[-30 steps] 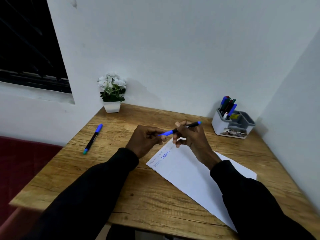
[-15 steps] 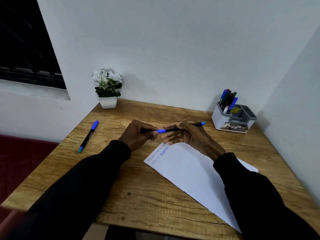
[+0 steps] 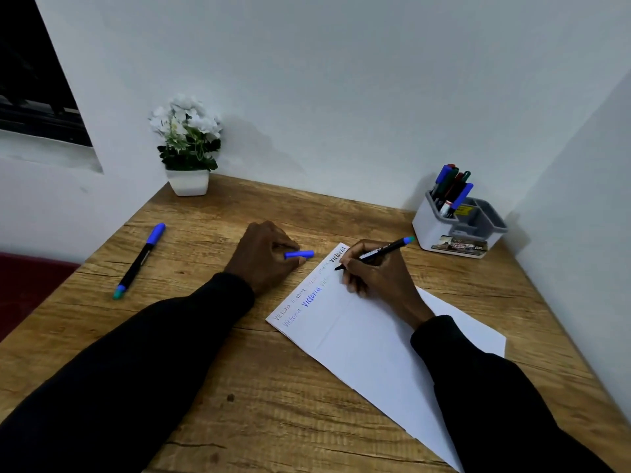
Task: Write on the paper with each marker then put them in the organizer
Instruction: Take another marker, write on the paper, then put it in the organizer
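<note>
Black marker, teal-tipped tail, nib on paper beside dark lettering, right hand fingers pinching barrel, left hand fingers curled round blue cap

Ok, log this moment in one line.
right hand: writing with uncapped marker on paper | left hand: holds blue cap | second marker: lying on table

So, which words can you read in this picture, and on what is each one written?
"Victoria", blue, on the paper.
"VICTORIA", black, on the paper near the marker tip.
Other writing on the paper: too faint to read.
Labels on the organizer and print on the marker: blurred.
</note>
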